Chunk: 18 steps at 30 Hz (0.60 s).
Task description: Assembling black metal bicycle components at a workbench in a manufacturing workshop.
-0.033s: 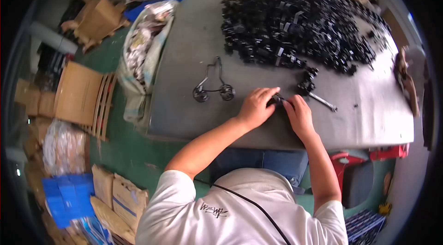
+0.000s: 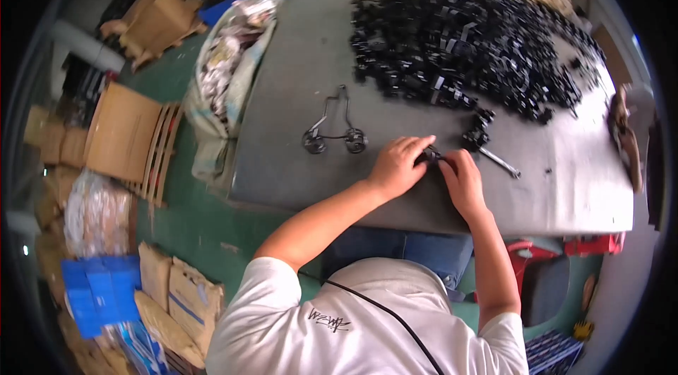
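Near the front edge of the grey table, my left hand and my right hand meet over a small black part. Fingers of both hands are closed on it and cover most of it, so its exact kind is hidden. Just beyond my right hand sits a small clump of black parts. A silver wrench lies beside that clump, slanting toward the right. To the left of my hands rests a bent black rod assembly with two round ends.
A large heap of black parts covers the table's far right. An open woven sack stands against the left edge. Blue boxes and cartons are on the floor at left. A dark-seated red stool is at lower right.
The whole view has shifted slightly, moving the table's things a little to the right. Both hands stay together on the black part, with only slight finger movement.
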{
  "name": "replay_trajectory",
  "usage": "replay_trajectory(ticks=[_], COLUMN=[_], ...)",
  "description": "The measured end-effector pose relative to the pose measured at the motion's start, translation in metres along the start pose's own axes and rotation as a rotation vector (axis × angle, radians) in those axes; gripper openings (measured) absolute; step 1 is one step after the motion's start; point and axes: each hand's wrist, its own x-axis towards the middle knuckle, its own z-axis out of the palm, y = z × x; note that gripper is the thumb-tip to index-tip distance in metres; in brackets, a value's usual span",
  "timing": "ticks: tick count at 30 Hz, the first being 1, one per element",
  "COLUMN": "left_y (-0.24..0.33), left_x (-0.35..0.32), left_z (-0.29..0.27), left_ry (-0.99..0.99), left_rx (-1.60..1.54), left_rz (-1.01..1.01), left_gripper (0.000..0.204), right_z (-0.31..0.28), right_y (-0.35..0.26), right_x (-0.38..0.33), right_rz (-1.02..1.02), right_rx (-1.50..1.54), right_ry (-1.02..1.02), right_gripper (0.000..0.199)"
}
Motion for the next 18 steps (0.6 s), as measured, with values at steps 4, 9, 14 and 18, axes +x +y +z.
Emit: replay_trajectory(ticks=[4,9,14,18], left_y=[0.001,-0.001,0.002,0.002], left_x=[0.000,-0.001,0.000,-0.001], left_z=[-0.002,-0.004,-0.002,-0.002], left_ry=[0.022,0.045,0.041,0.049], left_rx=[0.015,0.073,0.060,0.083], left_rz=[-0.014,-0.027,-0.030,-0.024], left_gripper=[0.057,0.049,0.049,0.049], right_z=[-0.001,0.008,0.006,0.005], right_y=[-0.006,-0.001,0.001,0.006], right_x=[-0.002,0.001,0.002,0.000], right_rz=[0.048,0.032,0.014,-0.084], right_rx=[0.024,-0.009,-0.097,-0.120], right_ry=[-0.004,-0.015,0.029,0.004], right_gripper=[0.017,0.015,0.010,0.012])
